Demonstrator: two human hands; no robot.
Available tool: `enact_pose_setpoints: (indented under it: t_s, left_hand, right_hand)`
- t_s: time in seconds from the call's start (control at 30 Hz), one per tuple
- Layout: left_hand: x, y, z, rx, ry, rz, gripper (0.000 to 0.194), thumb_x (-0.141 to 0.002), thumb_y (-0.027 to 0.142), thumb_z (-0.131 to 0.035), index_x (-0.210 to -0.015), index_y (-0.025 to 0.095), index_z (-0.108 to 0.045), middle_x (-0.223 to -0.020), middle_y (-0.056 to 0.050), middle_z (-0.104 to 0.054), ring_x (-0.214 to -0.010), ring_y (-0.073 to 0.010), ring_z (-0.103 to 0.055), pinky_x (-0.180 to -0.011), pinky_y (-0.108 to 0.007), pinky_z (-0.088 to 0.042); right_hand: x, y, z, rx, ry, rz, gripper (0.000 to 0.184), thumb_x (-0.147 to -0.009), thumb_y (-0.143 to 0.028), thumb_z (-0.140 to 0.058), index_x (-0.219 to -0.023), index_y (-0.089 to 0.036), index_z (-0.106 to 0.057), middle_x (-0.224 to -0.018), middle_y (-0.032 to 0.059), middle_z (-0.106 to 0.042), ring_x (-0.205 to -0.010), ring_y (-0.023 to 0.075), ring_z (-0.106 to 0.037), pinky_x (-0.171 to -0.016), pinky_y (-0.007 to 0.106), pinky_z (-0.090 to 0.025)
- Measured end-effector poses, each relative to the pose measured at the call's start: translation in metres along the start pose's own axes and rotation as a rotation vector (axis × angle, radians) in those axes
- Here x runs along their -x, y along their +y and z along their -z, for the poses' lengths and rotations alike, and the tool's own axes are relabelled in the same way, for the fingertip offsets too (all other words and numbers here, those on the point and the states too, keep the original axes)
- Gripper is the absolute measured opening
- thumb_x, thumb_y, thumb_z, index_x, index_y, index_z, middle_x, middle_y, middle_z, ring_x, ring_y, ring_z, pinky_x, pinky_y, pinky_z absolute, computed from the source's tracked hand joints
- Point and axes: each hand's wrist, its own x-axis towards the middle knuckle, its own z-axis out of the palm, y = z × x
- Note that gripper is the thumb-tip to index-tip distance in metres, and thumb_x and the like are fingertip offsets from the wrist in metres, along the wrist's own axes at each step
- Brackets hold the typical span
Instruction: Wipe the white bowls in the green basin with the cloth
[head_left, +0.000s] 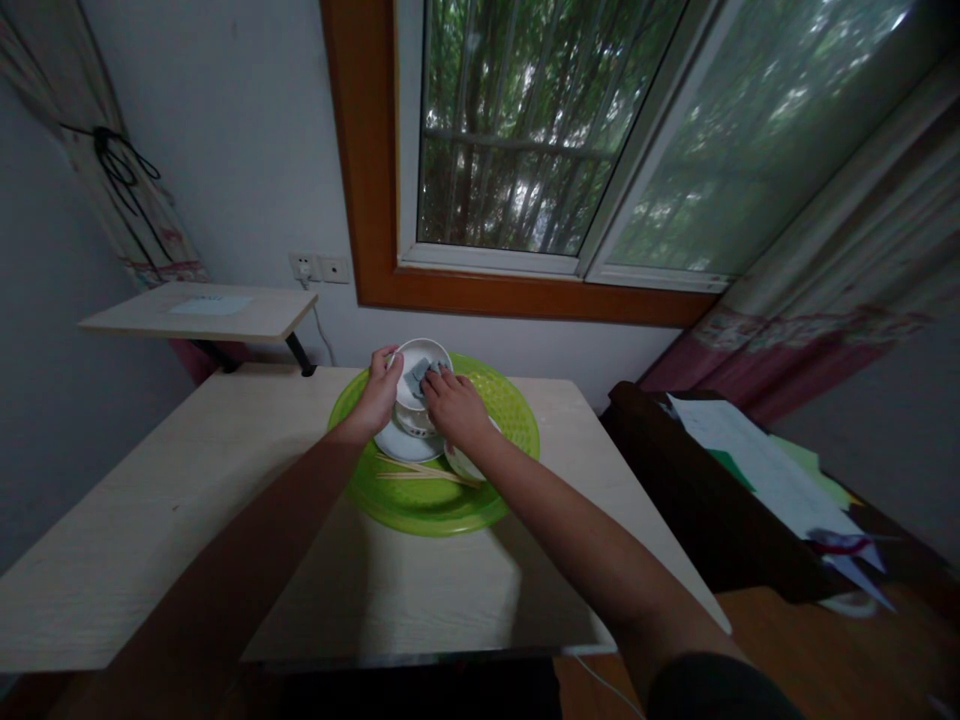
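Observation:
My left hand grips the left rim of a white bowl, which is tilted so that its inside faces me. With closed fingers, my right hand presses a grey cloth against the inside of that bowl. Beneath it, another bowl stands on a white plate. Several wooden chopsticks lie in front of the plate. A further white dish is partly hidden by my right wrist. All of these are on a round green tray.
The tray rests on a pale wooden desk. A small raised shelf with a paper on it stands at the back left. Behind are a wall socket and a window. Papers lie on dark furniture at the right.

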Motion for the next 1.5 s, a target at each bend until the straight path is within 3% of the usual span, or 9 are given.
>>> enact_pose_setpoints:
  t_s: [0.3, 0.57, 0.8, 0.97, 1.1, 1.27, 1.4, 1.5]
  left_hand:
    - [-0.003, 0.004, 0.003, 0.13, -0.071, 0.014, 0.042, -0.082, 0.051, -0.068, -0.112, 0.031, -0.047, -0.091, 0.001, -0.064, -0.079, -0.0192, -0.065, -0.068, -0.028, -0.051]
    - [-0.004, 0.013, 0.009, 0.128, -0.031, 0.022, 0.049, -0.071, 0.037, -0.073, -0.11, 0.027, -0.046, -0.087, 0.003, -0.062, -0.074, -0.0162, -0.063, -0.064, -0.025, -0.048]
    - [-0.008, 0.013, 0.015, 0.136, -0.085, 0.073, 0.037, -0.067, 0.028, -0.07, -0.1, 0.021, -0.055, -0.083, 0.001, -0.064, -0.074, -0.0169, -0.063, -0.063, -0.025, -0.048]
    - [-0.008, 0.012, 0.014, 0.126, -0.124, 0.109, 0.035, -0.067, 0.026, -0.068, -0.101, 0.02, -0.059, -0.081, -0.001, -0.066, -0.073, -0.0185, -0.064, -0.062, -0.026, -0.048]
    - [-0.006, 0.01, 0.009, 0.1, -0.09, 0.086, 0.032, -0.073, 0.034, -0.07, -0.099, 0.019, -0.059, -0.08, -0.001, -0.065, -0.071, -0.0179, -0.063, -0.061, -0.026, -0.047]
    - [-0.008, 0.001, 0.013, -0.053, -0.065, -0.068, 0.033, -0.082, 0.05, -0.066, -0.098, 0.022, -0.056, -0.083, -0.001, -0.062, -0.071, -0.0162, -0.06, -0.063, -0.025, -0.048]
    - [-0.008, 0.0, 0.018, -0.32, -0.016, -0.131, 0.03, -0.091, 0.052, -0.054, -0.102, 0.024, -0.052, -0.086, -0.001, -0.06, -0.074, -0.0171, -0.058, -0.066, -0.027, -0.049]
    - [-0.006, 0.003, 0.016, -0.486, 0.03, -0.167, 0.027, -0.095, 0.049, -0.047, -0.106, 0.025, -0.05, -0.095, -0.003, -0.062, -0.085, -0.0192, -0.061, -0.075, -0.03, -0.051]
  right_hand:
    - [-0.001, 0.001, 0.017, -0.007, -0.029, 0.058, 0.021, -0.103, -0.023, -0.049, -0.111, -0.018, -0.067, -0.118, 0.0139, -0.065, -0.115, 0.0292, -0.052, -0.091, 0.042, -0.047]
    - [0.001, 0.004, 0.023, 0.032, 0.023, 0.145, 0.019, -0.103, -0.021, -0.049, -0.107, -0.017, -0.067, -0.117, 0.0134, -0.065, -0.12, 0.0301, -0.049, -0.093, 0.043, -0.042]
    - [0.002, 0.005, 0.024, 0.057, 0.034, 0.162, 0.017, -0.102, -0.021, -0.05, -0.105, -0.017, -0.066, -0.116, 0.0129, -0.065, -0.12, 0.0303, -0.05, -0.091, 0.042, -0.041]
    - [0.003, 0.006, 0.021, 0.046, 0.032, 0.134, 0.017, -0.102, -0.022, -0.05, -0.105, -0.017, -0.067, -0.119, 0.0137, -0.065, -0.122, 0.0305, -0.05, -0.093, 0.043, -0.041]
    - [0.002, 0.005, 0.019, 0.045, 0.023, 0.119, 0.018, -0.102, -0.021, -0.05, -0.106, -0.016, -0.066, -0.119, 0.0141, -0.065, -0.121, 0.0305, -0.05, -0.094, 0.043, -0.042]
    - [0.001, 0.002, 0.016, 0.009, -0.008, 0.067, 0.02, -0.101, -0.019, -0.05, -0.111, -0.015, -0.067, -0.121, 0.015, -0.063, -0.12, 0.0295, -0.049, -0.094, 0.042, -0.046]
    - [0.0, 0.0, 0.009, -0.054, -0.066, 0.046, 0.023, -0.101, -0.019, -0.05, -0.114, -0.016, -0.068, -0.12, 0.0142, -0.064, -0.117, 0.0283, -0.051, -0.088, 0.038, -0.051]
    - [-0.002, 0.0, -0.004, -0.124, -0.076, 0.095, 0.025, -0.1, -0.019, -0.051, -0.118, -0.017, -0.069, -0.119, 0.0126, -0.066, -0.116, 0.0275, -0.053, -0.092, 0.039, -0.051]
